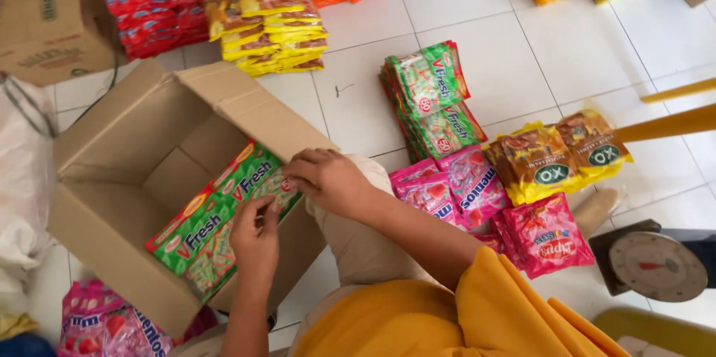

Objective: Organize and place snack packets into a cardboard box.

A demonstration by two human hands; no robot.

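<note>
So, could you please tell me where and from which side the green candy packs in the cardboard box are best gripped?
Probably by the near ends of the green candy packs, from above through the open top. They stand on edge in a row inside the cardboard box, so only their upper edges are free; the left hand and right hand already rest there.

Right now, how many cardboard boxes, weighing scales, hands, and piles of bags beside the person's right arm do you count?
Cardboard boxes: 2, one open box, one closed box
Weighing scale: 1
Hands: 2, left hand and right hand, both gripping the green bag
Piles of bags: 3, green pile, pink pile, yellow pile
Total: 8
</note>
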